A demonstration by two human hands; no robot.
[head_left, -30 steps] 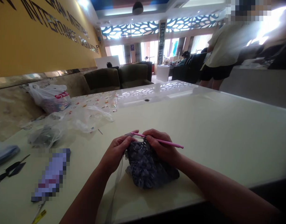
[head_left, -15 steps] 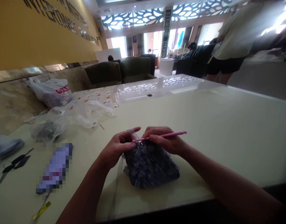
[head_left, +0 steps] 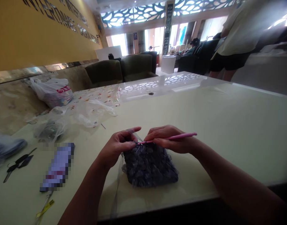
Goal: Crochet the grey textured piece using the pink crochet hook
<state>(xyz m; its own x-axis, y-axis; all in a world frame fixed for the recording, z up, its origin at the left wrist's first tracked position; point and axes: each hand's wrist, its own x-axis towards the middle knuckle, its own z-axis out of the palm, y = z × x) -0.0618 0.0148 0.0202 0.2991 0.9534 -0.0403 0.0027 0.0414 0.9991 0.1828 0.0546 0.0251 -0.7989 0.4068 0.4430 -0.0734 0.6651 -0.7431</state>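
A dark blue-grey crocheted piece (head_left: 152, 167) with a ruffled, petal-like surface hangs down to the pale table from between my hands. My left hand (head_left: 121, 145) pinches its top left edge between thumb and fingers, with the index finger stretched out. Over that finger runs a sheer grey ribbon (head_left: 136, 135), which also trails down the left side to the table's front edge. In my right hand (head_left: 169, 137) is a pink crochet hook (head_left: 183, 136), held like a pen. Its tip lies at the piece's top edge near my left thumb; the exact stitch is too small to make out.
Left on the table (head_left: 215, 125) are keys (head_left: 20, 162), a blurred-out purple object (head_left: 59, 165) with a cable, and clear plastic bags (head_left: 51, 128). A white carrier bag (head_left: 55, 92) stands by the wall. Beyond are dark chairs (head_left: 138, 67) and a standing person (head_left: 239, 37).
My right hand has shifted a little to the right, drawing the hook back so its tip sits further from my left fingertips. My left hand stays nearly in place.
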